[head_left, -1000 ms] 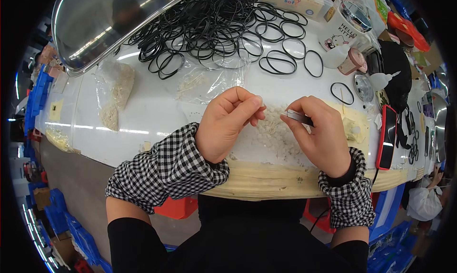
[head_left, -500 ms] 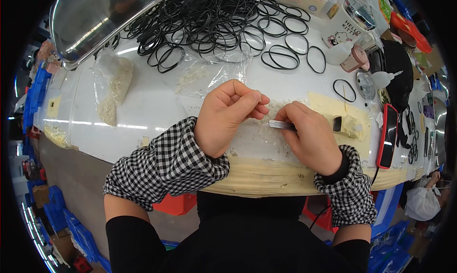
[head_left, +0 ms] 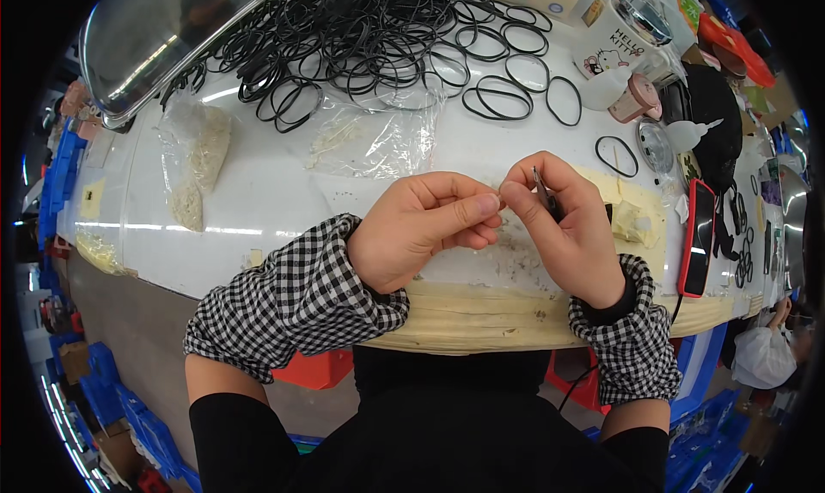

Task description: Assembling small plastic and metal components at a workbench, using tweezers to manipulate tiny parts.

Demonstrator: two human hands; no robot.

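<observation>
My left hand (head_left: 421, 226) is closed in a pinch, thumb pressed to forefinger; whatever lies between them is too small to make out. Against its fingertips rest the thumb and forefinger of my right hand (head_left: 571, 235), also closed. Tucked in the right hand is a small hand tool (head_left: 546, 194) with a slim silver end and a dark body, pointing away from me; its exact kind is unclear. Below both hands, small pale bits (head_left: 507, 265) lie scattered on the white table (head_left: 275, 183).
A big heap of black rubber rings (head_left: 361, 42) covers the far side, beside a shiny metal tray (head_left: 163, 46). Bags of pale pieces (head_left: 202, 158) and a flat clear bag (head_left: 378, 140) lie nearer. At right are a red-cased phone (head_left: 700, 239), bottles and a white cup (head_left: 614, 46).
My right hand has raised its fingertips to meet the left ones. The tool has swung from pointing left at the left hand to pointing away from me. The left hand has shifted slightly, its fingertips lower.
</observation>
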